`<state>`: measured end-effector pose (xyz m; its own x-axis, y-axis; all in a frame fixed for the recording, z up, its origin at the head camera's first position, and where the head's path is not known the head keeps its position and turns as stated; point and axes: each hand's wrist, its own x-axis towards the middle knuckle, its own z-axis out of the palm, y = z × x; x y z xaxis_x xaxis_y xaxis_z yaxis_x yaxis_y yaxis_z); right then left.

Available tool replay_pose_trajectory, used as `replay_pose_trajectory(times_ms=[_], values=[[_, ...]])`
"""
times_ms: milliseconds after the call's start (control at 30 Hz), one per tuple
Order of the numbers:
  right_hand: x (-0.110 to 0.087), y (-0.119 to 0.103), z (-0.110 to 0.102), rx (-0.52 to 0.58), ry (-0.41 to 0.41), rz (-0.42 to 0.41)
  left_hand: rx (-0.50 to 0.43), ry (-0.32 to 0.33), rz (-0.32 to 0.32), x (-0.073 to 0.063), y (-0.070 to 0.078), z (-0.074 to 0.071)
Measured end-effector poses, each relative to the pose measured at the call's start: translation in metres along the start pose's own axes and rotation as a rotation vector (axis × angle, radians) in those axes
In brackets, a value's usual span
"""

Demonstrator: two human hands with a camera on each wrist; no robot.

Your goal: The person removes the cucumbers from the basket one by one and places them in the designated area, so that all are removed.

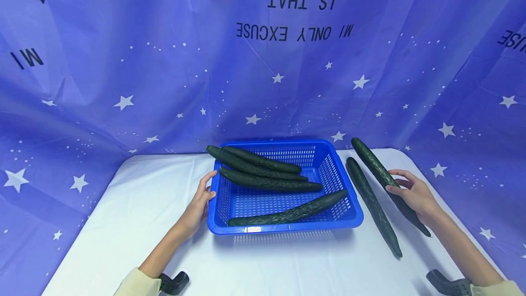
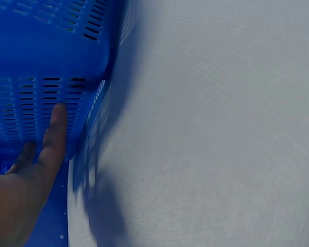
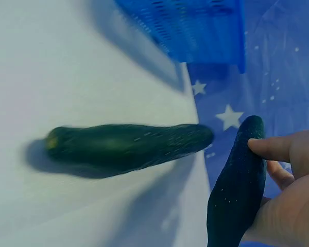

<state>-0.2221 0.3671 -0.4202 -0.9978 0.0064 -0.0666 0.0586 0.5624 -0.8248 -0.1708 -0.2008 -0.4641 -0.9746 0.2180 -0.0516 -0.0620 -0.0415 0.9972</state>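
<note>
My right hand [image 1: 412, 193] grips a long dark green cucumber [image 1: 374, 163] by its middle, right of the basket. The right wrist view shows the thumb along that cucumber [image 3: 237, 190], which is held above the table. A second cucumber [image 1: 371, 204] lies on the cloth between it and the basket. Straight fingers of my left hand [image 1: 197, 209] touch the left side of the blue plastic basket [image 1: 285, 228]; in the left wrist view they rest against its slotted wall [image 2: 28, 103]. Several cucumbers [image 1: 271, 183] lie inside, some with ends on the left rim; one [image 1: 287, 214] slants along the front.
White cloth covers the table [image 1: 255, 268]. A blue curtain [image 1: 263, 81] with stars and upside-down lettering hangs close behind the basket and along both sides. Dark wrist mounts [image 1: 174, 282] sit at both cuffs.
</note>
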Motion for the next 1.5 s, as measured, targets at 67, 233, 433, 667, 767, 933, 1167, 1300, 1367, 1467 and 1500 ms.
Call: replay_pose_trajectory(times_ms=[67, 233, 433, 667, 767, 933, 1167, 1300, 1367, 1467, 1500], values=[[-0.001, 0.006, 0.002, -0.007, 0.003, 0.019, 0.000, 0.003, -0.001, 0.000, 0.000, 0.000], [-0.002, 0.018, 0.004, 0.013, -0.011, 0.062, 0.000, 0.015, -0.004, 0.000, 0.001, 0.001], [-0.003, 0.026, 0.007, -0.026, -0.004, 0.072, -0.013, 0.008, -0.005, 0.000, 0.001, 0.001], [-0.002, 0.034, 0.010, 0.004, 0.011, 0.079, -0.032, -0.001, 0.008, 0.000, 0.002, 0.002], [-0.003, 0.037, 0.012, 0.007, 0.012, 0.089, -0.039, -0.008, 0.019, 0.000, 0.002, 0.003], [-0.004, 0.041, 0.015, 0.004, 0.009, 0.103, -0.039, -0.012, 0.026, 0.000, 0.001, 0.003], [-0.004, 0.042, 0.018, 0.002, -0.003, 0.097, -0.031, -0.001, 0.017, 0.001, 0.000, 0.001], [-0.004, 0.043, 0.019, -0.003, -0.005, 0.091, -0.026, -0.005, 0.016, 0.000, -0.001, 0.001], [-0.003, 0.043, 0.020, -0.005, -0.005, 0.090, -0.025, -0.004, 0.017, 0.001, -0.001, 0.000], [-0.002, 0.044, 0.021, -0.010, -0.007, 0.095, -0.025, -0.003, 0.015, 0.000, -0.001, 0.000], [-0.002, 0.045, 0.021, -0.012, -0.008, 0.097, -0.024, -0.001, 0.013, 0.000, -0.001, 0.000]])
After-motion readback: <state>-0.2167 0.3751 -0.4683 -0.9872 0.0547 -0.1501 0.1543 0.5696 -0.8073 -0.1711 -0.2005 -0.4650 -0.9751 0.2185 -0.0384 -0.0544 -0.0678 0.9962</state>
